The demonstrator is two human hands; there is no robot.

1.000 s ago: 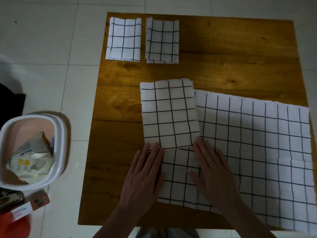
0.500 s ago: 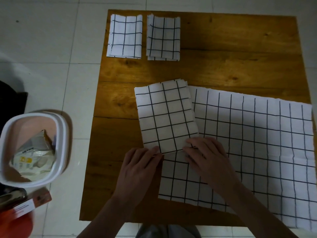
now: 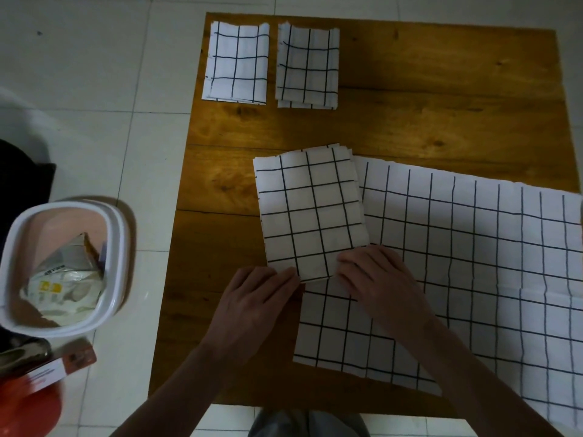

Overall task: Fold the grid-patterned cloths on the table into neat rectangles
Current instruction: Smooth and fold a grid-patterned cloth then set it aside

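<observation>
The folded cloth [image 3: 310,212] lies mid-frame on the desk [image 3: 441,121], overlapping the left edge of the spread cloth [image 3: 473,279] at right. The left hand [image 3: 258,298] and right hand [image 3: 375,279] both curl their fingertips on its near edge; whether they pinch or merely press, I cannot tell. It looks light, limp and layered, likely to splay, so hold it at both near corners.

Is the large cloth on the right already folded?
No, the large cloth lies spread flat, partly under the folded cloth.
</observation>
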